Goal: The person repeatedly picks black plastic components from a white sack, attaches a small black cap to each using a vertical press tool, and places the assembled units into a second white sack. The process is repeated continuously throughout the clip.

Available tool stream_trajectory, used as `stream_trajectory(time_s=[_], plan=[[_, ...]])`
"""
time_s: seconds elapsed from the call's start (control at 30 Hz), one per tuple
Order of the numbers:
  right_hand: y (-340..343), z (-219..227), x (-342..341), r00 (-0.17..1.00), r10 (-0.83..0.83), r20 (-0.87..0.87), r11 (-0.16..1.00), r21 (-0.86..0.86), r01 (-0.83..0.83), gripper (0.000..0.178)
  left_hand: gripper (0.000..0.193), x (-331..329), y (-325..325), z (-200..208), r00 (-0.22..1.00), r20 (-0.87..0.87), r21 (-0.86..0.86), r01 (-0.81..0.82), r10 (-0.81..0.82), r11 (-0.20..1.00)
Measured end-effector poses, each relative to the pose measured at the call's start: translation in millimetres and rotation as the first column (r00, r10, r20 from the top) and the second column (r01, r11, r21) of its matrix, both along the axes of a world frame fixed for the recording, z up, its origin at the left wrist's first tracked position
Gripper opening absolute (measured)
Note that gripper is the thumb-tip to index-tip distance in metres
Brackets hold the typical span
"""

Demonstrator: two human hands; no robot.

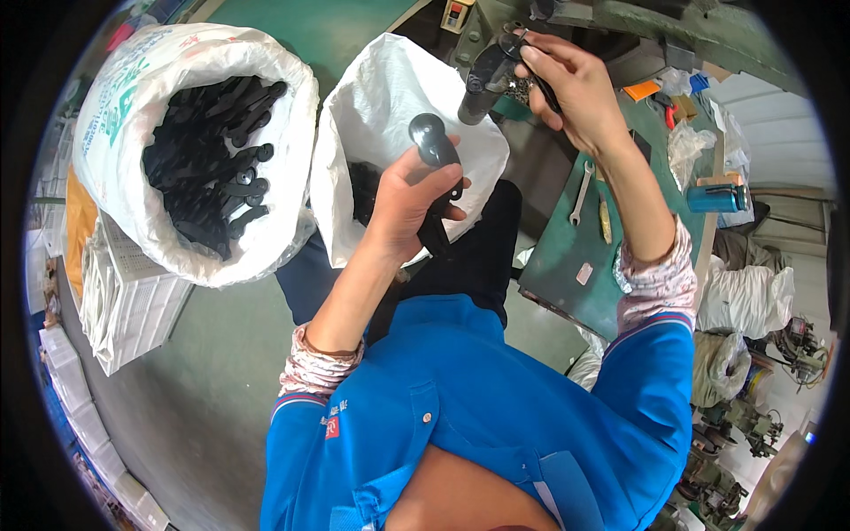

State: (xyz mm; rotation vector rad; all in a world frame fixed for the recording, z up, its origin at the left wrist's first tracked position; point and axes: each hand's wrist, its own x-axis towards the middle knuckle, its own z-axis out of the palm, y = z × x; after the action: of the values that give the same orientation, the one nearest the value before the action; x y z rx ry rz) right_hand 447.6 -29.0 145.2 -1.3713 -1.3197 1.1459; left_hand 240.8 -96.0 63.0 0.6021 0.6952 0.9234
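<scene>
My left hand (396, 202) is closed round a black plastic part (430, 142) with a glossy, rounded end. It hangs over the mouth of a white woven sack (376, 97), where more dark pieces (361, 190) lie low inside. Up at the machine, my right hand (575, 93) pinches another black part (511, 44) between thumb and fingers. That part is next to a dark, rounded machine piece (482, 84); whether they touch I cannot tell. At the left stands a second white sack (297, 97), filled with many similar black parts (208, 164).
A green workbench (567, 274) on the right carries a wrench (582, 193), a yellow-handled tool (606, 219) and a blue bottle (717, 197). White crates (133, 310) stand below the full sack. Machine framework (611, 40) crosses the far side, with a switch box (456, 15).
</scene>
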Motion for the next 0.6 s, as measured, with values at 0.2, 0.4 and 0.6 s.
stream_trajectory(time_s=[0.2, 0.4, 0.6], plan=[[-49, -43, -11, 0.982, 0.166, 0.087, 0.986, -0.019, -0.165, 0.035, 0.037, 8, 0, -9, 0.996, -0.053, 0.070, 0.073, -0.070, 0.995], [-59, -38, -5, 0.933, 0.069, -0.354, 0.996, -0.031, -0.086, 0.030, 0.031, 17, -3, 1, 0.998, 0.033, -0.137, 0.059, -0.055, 0.989], [-72, -28, 3, 0.848, 0.494, -0.192, 0.855, -0.068, -0.513, 0.033, 0.033, 6, -1, -23, 0.842, 0.434, -0.125, 0.410, -0.322, 0.904]])
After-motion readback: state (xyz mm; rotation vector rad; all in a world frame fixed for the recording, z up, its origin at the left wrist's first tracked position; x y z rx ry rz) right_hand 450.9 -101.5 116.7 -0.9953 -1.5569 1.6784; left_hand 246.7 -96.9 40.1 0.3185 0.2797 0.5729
